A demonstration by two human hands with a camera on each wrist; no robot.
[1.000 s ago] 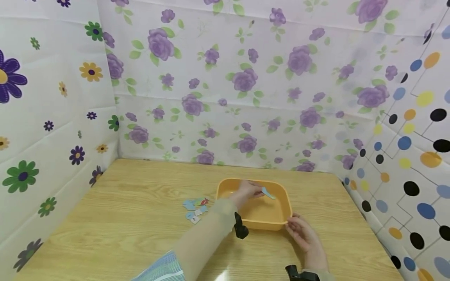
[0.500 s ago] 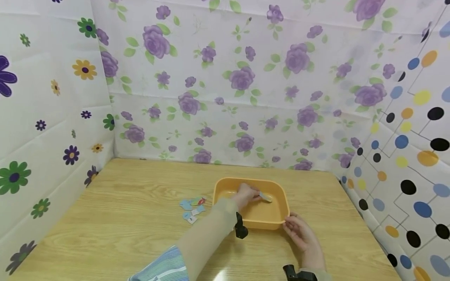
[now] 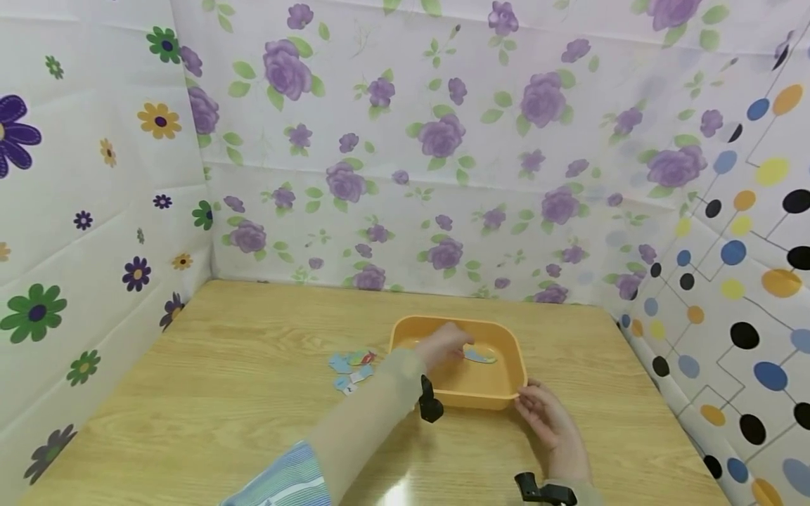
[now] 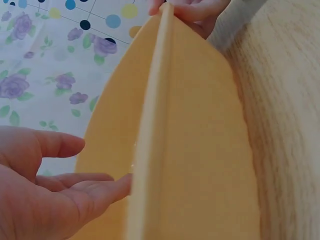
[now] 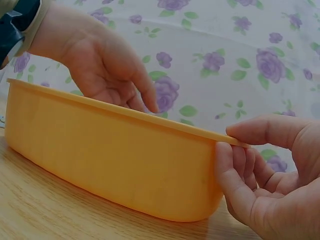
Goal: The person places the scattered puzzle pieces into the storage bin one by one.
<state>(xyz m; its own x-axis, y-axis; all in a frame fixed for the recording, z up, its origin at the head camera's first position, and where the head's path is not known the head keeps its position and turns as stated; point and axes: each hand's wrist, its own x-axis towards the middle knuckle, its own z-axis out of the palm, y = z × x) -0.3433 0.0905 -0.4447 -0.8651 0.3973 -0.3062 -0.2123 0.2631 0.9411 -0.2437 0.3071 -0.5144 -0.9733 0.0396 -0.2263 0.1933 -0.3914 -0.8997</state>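
A yellow-orange plastic basin stands on the wooden table. My left hand reaches down inside it; in the left wrist view the thumb and fingers are apart with nothing between them. Right beside the fingertips, a small flat cut-out piece, light blue with a green end, lies on the basin floor. At the near right corner, my right hand pinches the rim, thumb on top and fingers curled under it. From the right wrist, the basin wall hides the left fingertips partly.
Several flat cut-out pieces, blue, green, red and white, lie in a loose group on the table left of the basin. Flower-printed cloth closes off the back, and dotted cloth the right side.
The blue and green piece went from between my left fingers down onto the basin floor, and those fingers have let go. My right hand keeps its grip on the rim.
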